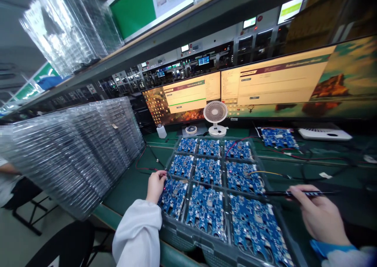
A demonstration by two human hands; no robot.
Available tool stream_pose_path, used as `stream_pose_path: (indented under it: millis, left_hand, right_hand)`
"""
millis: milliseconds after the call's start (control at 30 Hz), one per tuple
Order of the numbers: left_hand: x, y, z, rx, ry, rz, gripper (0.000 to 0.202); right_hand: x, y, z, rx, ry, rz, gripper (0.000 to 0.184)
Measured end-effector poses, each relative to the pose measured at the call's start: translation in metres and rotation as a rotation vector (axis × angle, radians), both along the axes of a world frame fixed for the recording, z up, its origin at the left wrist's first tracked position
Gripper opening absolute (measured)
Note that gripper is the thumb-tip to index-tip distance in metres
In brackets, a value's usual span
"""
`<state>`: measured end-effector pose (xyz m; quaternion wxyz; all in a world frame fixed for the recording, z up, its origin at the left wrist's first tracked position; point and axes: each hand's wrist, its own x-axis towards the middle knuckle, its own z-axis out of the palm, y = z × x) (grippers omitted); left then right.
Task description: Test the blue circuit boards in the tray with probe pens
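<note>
A clear plastic tray (224,192) holds several blue circuit boards in separate compartments. At its left side my left hand (156,185) pinches a thin cable (169,176) by the front-left circuit board (175,198), where a small red light glows. The fingertips partly hide where the cable meets the board. Right of the tray, my right hand (321,214) grips a slim black pen-like tool (277,193). Its tip points left, toward the edge of the right-hand middle circuit board (246,176). A yellow wire (265,172) runs over that board.
Tall stacked clear trays (79,153) stand left. Behind the boards are a small white fan (215,115), a white bottle (161,131) and two monitors (188,98). Another blue board (279,138) lies back right among loose wires. A shelf (165,27) crosses overhead.
</note>
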<state>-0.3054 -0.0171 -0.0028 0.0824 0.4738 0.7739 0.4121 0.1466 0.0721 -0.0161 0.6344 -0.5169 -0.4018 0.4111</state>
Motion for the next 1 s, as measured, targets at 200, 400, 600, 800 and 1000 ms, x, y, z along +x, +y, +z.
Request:
stream_pose_path:
  millis: [200, 400, 600, 800, 1000]
  left_hand:
    - [-0.003, 0.003, -0.006, -0.001, 0.032, -0.021, 0.019]
    - [-0.007, 0.006, -0.015, -0.014, 0.041, -0.028, 0.019]
    - [-0.005, 0.006, -0.014, 0.008, 0.038, 0.003, 0.032]
    - [0.003, -0.017, -0.017, 0.077, 0.140, 0.103, 0.058]
    - [0.069, -0.025, -0.003, 0.183, 0.289, 0.158, 0.059]
  right_hand:
    - [-0.003, -0.003, 0.007, -0.013, 0.001, 0.002, 0.046]
    - [-0.005, -0.003, 0.010, -0.010, 0.008, -0.004, 0.045]
    - [-0.002, -0.001, 0.004, -0.027, -0.001, 0.018, 0.043]
    - [0.000, 0.001, 0.006, -0.026, -0.006, 0.017, 0.042]
    - [-0.004, -0.004, 0.017, 0.029, -0.005, 0.047, 0.038]
